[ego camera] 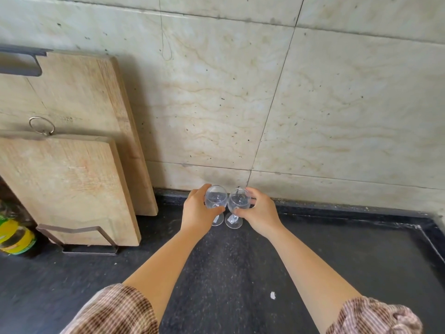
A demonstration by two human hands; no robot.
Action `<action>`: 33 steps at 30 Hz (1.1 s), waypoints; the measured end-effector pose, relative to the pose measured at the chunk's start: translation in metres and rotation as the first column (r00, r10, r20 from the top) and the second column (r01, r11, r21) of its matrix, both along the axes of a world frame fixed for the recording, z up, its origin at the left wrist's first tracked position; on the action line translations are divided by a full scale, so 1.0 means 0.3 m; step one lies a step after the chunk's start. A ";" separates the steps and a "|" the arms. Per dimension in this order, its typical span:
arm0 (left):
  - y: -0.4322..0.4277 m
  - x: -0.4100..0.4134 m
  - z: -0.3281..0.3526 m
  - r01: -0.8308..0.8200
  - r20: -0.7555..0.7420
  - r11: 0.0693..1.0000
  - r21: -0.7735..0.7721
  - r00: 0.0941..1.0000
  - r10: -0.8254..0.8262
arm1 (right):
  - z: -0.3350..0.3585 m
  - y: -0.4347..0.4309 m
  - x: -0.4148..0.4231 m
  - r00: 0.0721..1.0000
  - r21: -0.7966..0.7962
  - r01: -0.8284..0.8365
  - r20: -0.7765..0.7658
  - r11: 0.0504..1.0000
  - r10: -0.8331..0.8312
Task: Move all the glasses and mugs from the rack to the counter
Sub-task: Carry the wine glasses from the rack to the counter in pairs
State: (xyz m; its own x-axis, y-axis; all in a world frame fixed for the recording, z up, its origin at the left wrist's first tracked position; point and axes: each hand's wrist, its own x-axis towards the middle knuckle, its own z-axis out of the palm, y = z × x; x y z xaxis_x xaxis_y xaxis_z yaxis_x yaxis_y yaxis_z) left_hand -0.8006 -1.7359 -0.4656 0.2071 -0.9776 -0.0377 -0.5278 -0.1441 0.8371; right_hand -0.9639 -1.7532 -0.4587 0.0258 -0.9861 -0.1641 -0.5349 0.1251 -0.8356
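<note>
Two clear stemmed wine glasses stand upright side by side on the dark counter (240,273), close to the tiled wall. My left hand (196,210) is wrapped around the bowl of the left wine glass (216,197). The bowl of the right wine glass (238,200) is gripped by my right hand (258,212). Both round feet rest on the counter, the right one plainly visible and the left one partly hidden by my left hand. No rack or mugs are in view.
Two wooden cutting boards (72,179) lean against the wall at the left in a metal holder (89,239). A yellow-green bottle (14,235) sits at the far left. A small white scrap (272,295) lies on the counter. A raised counter edge (431,239) runs along the right.
</note>
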 end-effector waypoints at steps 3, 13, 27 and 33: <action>-0.003 -0.004 0.000 -0.008 0.001 1.000 0.013 1.000 0.008 | -0.005 0.005 -0.002 1.000 0.011 -0.014 -0.025 1.000 0.014; 0.042 0.014 0.037 0.029 0.004 0.995 0.090 1.000 -0.029 | 0.014 0.041 -0.007 0.976 -0.075 0.025 -0.213 0.997 -0.041; 0.709 0.328 0.234 -0.053 0.431 0.998 0.043 0.902 0.029 | 0.218 0.562 0.290 0.889 -0.179 -0.349 -0.372 0.920 0.265; 1.237 0.548 0.361 -0.294 0.547 0.956 0.002 0.800 0.245 | 0.302 0.956 0.575 0.695 -0.151 -0.641 -0.529 0.753 0.486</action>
